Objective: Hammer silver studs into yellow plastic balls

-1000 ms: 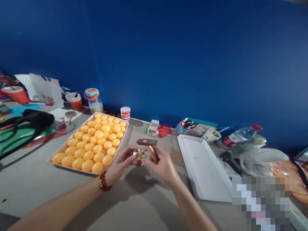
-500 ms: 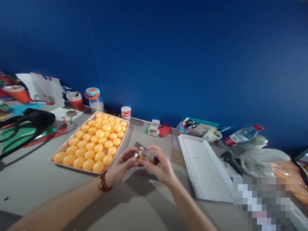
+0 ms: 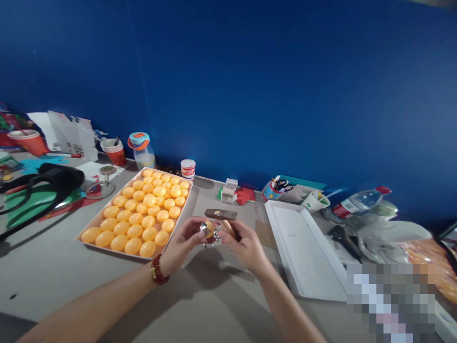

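Observation:
Between the fingertips of my left hand (image 3: 183,240) is a small round orange and silver ball (image 3: 206,229), its shiny side catching the light. My left fingers are closed round it, and a red beaded bracelet is on that wrist. Several shiny silver beads or bits (image 3: 216,233) show between the two hands; which hand has them I cannot tell. My right hand (image 3: 245,243) is closed on the wooden handle of a small hammer (image 3: 221,214), whose dark head lies crosswise above the ball, apart from it. Both hands are above the grey table (image 3: 200,305).
At the left, a shallow tray (image 3: 114,253) holds several orange balls. A long white tray (image 3: 307,252) lies to the right. Behind stand a round tub (image 3: 188,169), a small white box (image 3: 228,193) and a pen cup (image 3: 271,189). A bottle (image 3: 360,200) lies tilted at right.
The hammer head has turned level and risen away from the ball, uncovering the ball, the silver bits and the wooden handle. Both hands stay close together.

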`<action>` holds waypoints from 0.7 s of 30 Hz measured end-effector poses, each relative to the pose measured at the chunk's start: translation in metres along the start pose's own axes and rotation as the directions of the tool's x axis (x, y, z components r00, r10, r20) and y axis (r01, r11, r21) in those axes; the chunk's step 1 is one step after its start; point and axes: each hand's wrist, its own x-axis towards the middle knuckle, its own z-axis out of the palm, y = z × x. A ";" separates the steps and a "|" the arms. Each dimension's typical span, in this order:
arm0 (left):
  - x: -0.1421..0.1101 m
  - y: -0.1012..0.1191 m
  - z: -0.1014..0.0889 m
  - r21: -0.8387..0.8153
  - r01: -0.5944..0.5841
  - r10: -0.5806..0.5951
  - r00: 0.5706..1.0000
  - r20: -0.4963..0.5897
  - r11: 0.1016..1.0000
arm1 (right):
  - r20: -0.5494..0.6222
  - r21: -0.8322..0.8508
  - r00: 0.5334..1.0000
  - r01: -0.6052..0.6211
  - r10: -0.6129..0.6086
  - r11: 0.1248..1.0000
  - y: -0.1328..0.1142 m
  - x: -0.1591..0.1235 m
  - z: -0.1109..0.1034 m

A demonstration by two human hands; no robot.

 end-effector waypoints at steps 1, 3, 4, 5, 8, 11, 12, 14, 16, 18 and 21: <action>0.001 0.001 0.000 0.002 -0.015 0.015 1.000 -0.024 1.000 | 0.037 -0.023 0.999 -0.035 0.036 0.999 -0.003 -0.001 -0.004; 0.003 0.001 0.001 0.005 -0.024 0.024 0.998 -0.066 1.000 | 0.067 -0.083 0.996 -0.054 0.060 0.995 -0.009 -0.003 -0.014; 0.004 0.001 0.001 0.008 -0.022 0.023 0.996 -0.083 1.000 | 0.073 -0.111 0.996 -0.049 0.057 0.993 -0.012 -0.004 -0.019; 0.004 0.001 0.001 0.013 -0.017 0.018 0.995 -0.097 1.000 | 0.075 -0.139 0.996 -0.041 0.051 0.989 -0.014 -0.005 -0.023; 0.005 0.000 0.001 0.017 -0.010 0.012 0.993 -0.115 1.000 | 0.109 -0.230 0.994 0.003 0.022 0.973 -0.020 -0.007 -0.033; 0.005 0.000 0.000 0.020 -0.008 0.011 0.994 -0.111 1.000 | 0.169 -0.307 0.986 0.041 0.013 0.951 -0.025 -0.006 -0.034; 0.005 0.000 0.000 0.023 -0.008 0.011 0.994 -0.107 1.000 | 0.183 -0.323 0.983 0.046 0.015 0.945 -0.026 -0.005 -0.033; 0.005 -0.001 -0.002 0.028 -0.005 0.008 0.995 -0.096 1.000 | 0.200 -0.345 0.980 0.053 0.018 0.937 -0.026 -0.004 -0.031; 0.004 -0.001 -0.003 0.025 0.004 -0.002 0.996 -0.089 1.000 | 0.205 -0.362 0.979 0.064 0.013 0.930 -0.026 -0.002 -0.029; 0.004 -0.001 -0.004 0.019 0.009 -0.007 0.995 -0.095 1.000 | 0.194 -0.371 0.981 0.063 0.011 0.926 -0.025 -0.001 -0.028; 0.004 -0.001 -0.004 0.009 -0.001 0.002 0.995 -0.104 1.000 | 0.177 -0.367 0.984 0.056 0.011 0.928 -0.025 -0.001 -0.027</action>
